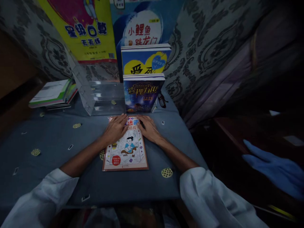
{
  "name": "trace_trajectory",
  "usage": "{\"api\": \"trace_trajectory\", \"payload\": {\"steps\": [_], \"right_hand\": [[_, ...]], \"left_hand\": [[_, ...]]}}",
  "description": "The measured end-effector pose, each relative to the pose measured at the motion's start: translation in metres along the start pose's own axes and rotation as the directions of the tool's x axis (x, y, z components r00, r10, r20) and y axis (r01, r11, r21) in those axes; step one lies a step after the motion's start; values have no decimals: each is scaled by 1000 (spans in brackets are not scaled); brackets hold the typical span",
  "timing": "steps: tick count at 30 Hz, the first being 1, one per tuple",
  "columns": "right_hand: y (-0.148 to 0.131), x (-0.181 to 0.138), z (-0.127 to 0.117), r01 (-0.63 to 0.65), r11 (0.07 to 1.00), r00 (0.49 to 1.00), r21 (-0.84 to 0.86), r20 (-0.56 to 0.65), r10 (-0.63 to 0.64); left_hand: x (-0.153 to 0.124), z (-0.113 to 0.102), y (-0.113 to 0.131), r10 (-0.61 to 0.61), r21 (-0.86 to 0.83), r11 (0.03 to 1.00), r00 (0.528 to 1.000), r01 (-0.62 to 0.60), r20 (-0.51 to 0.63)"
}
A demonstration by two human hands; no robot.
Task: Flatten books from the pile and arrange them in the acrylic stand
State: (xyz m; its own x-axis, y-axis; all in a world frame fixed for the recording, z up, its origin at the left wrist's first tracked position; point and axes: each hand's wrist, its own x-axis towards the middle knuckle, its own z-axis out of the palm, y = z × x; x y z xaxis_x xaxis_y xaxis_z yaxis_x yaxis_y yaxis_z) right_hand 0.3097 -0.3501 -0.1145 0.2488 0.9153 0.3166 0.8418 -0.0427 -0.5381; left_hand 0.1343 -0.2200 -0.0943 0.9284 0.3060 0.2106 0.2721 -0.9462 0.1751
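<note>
A thin picture book (pixel 126 151) with a drawn figure on its cover lies flat on the grey-blue tablecloth (pixel 57 139) in front of me. My left hand (pixel 115 128) rests flat on the book's upper left part, fingers stretched out. My right hand (pixel 149 127) lies flat on the upper right corner, fingers also spread. Both hands press on the far end of the cover. Just beyond the hands stands a dark blue book (pixel 142 93) upright, with a blue and yellow book (pixel 145 60) upright behind it.
A clear plastic book stand (pixel 95 91) holds the upright books. A stack of thin books (pixel 53 94) lies at the far left. Large posters (pixel 83 28) lean on the patterned wall. A blue gloved hand (pixel 273 167) of another person shows at the right.
</note>
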Motion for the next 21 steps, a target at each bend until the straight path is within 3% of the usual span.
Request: {"api": "trace_trajectory", "payload": {"steps": [9,21], "right_hand": [[13,6,0,-12,994,999,105,-40,17],[7,3,0,10,1000,1000,-4,-27,-10]], "left_hand": [[8,-4,15,296,-53,955,946,-292,131],[-22,-17,50,561,-213,828,779,-519,281]]}}
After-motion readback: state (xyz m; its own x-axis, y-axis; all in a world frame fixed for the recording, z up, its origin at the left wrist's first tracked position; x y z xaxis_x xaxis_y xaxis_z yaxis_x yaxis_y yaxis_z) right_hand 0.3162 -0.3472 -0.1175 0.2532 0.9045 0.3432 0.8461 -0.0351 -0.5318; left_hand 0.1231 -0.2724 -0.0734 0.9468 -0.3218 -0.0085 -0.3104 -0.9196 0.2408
